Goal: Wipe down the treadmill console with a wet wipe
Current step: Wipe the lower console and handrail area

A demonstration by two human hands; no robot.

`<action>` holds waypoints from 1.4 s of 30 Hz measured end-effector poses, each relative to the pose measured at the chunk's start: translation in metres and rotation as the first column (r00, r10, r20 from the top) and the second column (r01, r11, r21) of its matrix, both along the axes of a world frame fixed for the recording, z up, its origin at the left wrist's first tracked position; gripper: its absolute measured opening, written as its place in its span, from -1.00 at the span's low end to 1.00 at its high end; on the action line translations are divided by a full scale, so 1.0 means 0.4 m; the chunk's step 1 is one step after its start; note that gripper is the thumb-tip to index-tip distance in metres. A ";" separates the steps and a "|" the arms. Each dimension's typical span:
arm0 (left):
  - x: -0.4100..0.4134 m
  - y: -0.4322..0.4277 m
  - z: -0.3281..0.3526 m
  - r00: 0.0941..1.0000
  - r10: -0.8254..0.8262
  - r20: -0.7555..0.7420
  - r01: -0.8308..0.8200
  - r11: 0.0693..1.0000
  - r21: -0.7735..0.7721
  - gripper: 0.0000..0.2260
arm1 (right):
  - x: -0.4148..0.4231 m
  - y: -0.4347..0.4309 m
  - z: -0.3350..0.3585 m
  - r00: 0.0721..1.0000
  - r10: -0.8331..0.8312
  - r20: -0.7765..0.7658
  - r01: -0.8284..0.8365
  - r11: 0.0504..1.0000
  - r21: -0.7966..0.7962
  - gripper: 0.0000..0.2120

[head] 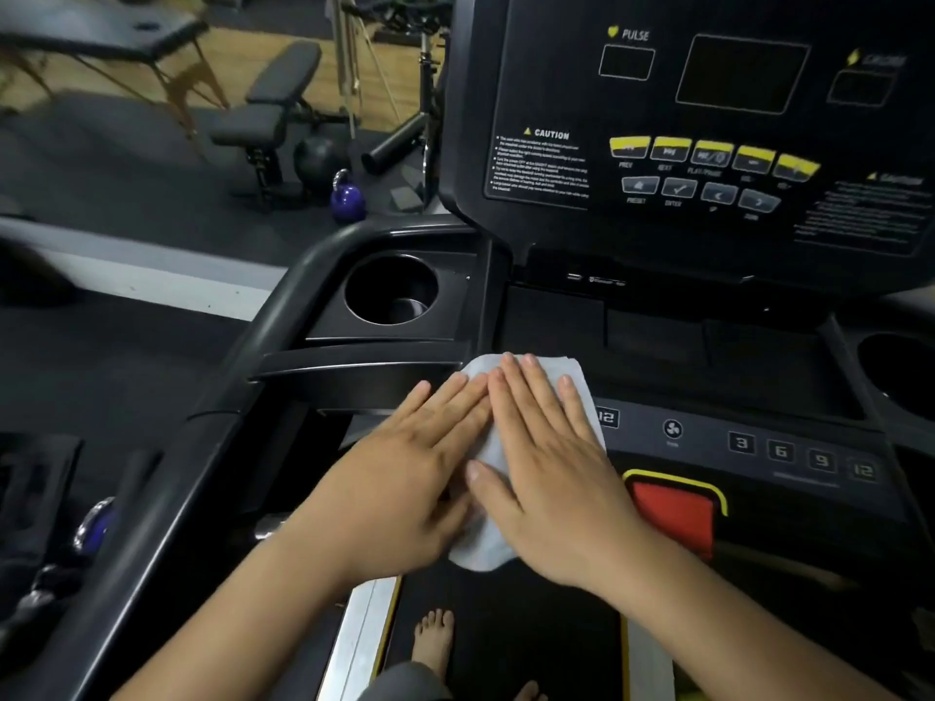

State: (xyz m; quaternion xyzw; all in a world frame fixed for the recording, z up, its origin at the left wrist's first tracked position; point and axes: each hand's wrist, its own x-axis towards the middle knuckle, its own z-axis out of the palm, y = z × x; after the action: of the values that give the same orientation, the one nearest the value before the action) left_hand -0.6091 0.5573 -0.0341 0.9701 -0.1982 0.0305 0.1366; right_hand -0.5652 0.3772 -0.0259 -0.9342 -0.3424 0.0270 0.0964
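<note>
A white wet wipe point(484, 546) lies flat on the lower left part of the black treadmill console point(718, 447). My left hand point(405, 478) and my right hand point(551, 478) press on the wipe side by side, fingers straight and pointing away from me. The hands cover most of the wipe; its far edge shows beyond my right fingertips and its near corner hangs over the console's front edge. The upright display panel point(708, 124) with yellow buttons stands behind.
A round cup holder point(389, 290) sits left of the hands, a second one point(895, 371) at far right. A red stop button point(673, 513) lies right of my right hand. The left handrail point(243, 376) curves down. Bench, kettlebell point(348, 197) and bare feet point(432, 640) are below.
</note>
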 end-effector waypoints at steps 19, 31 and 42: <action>0.025 -0.053 -0.040 0.983 0.179 0.034 -0.176 0.982 -0.064 -0.45 | 0.026 -0.034 0.009 0.985 0.123 0.121 -0.097 0.974 -0.204 -0.29; -0.019 -0.068 -0.012 0.982 0.120 0.148 -0.110 0.991 -0.074 -0.23 | -0.032 -0.043 -0.010 0.976 0.178 0.126 -0.146 0.963 -0.225 -0.28; -0.125 -0.108 -0.070 0.984 0.164 0.070 -0.139 0.953 -0.269 -0.38 | -0.106 -0.090 -0.022 0.980 0.172 0.096 -0.152 0.970 -0.191 -0.24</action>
State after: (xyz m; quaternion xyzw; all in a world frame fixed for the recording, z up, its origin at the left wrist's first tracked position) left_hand -0.6591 0.5140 -0.0620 0.9532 -0.1235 0.1115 0.2523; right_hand -0.6078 0.3411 -0.0349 -0.9080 -0.4186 0.0137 -0.0113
